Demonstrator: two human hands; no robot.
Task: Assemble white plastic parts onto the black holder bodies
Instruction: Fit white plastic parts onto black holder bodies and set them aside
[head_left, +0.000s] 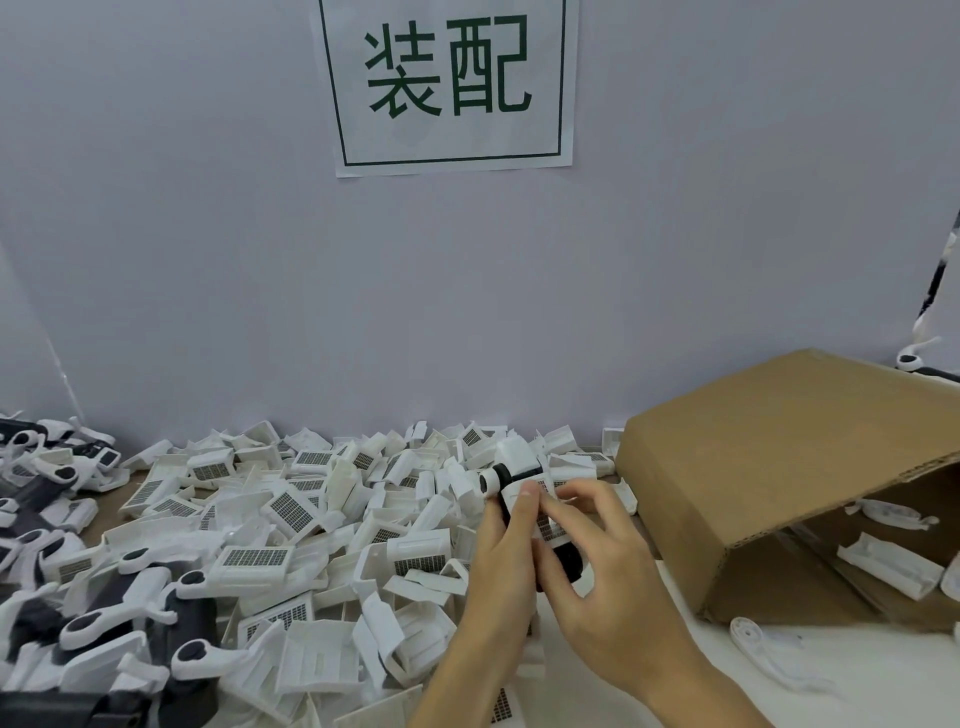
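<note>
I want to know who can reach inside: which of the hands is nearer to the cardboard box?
Right. The right hand is beside the cardboard box, on its left; the left hand lies farther left.

Black holder body (558, 558) held above the heap, white parts all around

It tilts up and away, a white plastic part (519, 491) seated on its upper half; loose white grille-faced parts (291, 512) lie piled across the table (649, 670) to its left
</note>
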